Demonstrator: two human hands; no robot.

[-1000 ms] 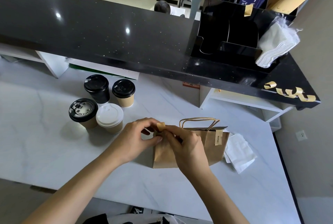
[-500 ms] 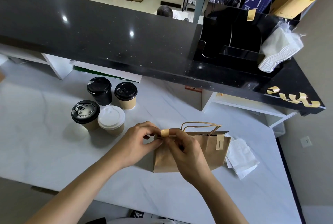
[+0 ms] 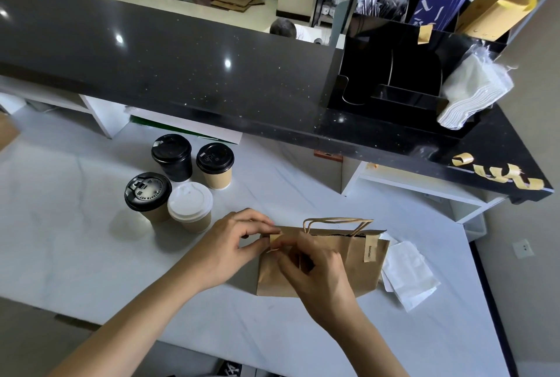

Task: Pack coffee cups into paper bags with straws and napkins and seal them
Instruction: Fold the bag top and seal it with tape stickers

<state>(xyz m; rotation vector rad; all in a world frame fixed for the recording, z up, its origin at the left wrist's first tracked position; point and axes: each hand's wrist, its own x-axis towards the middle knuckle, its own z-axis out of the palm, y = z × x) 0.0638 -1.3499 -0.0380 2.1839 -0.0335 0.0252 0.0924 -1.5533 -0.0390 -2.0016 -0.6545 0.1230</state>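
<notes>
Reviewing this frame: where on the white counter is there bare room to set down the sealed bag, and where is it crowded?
Free: the white counter left of the four cups, and the near strip below the paper bag. Also the stretch between the cups and the white shelf unit. Crowded: around the cups, and right of the bag where white napkins lie. Both hands, left hand and right hand, work at the bag's top.

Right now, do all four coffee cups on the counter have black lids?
No: three cups wear black lids, but the front right cup of the group has a white lid.
</notes>
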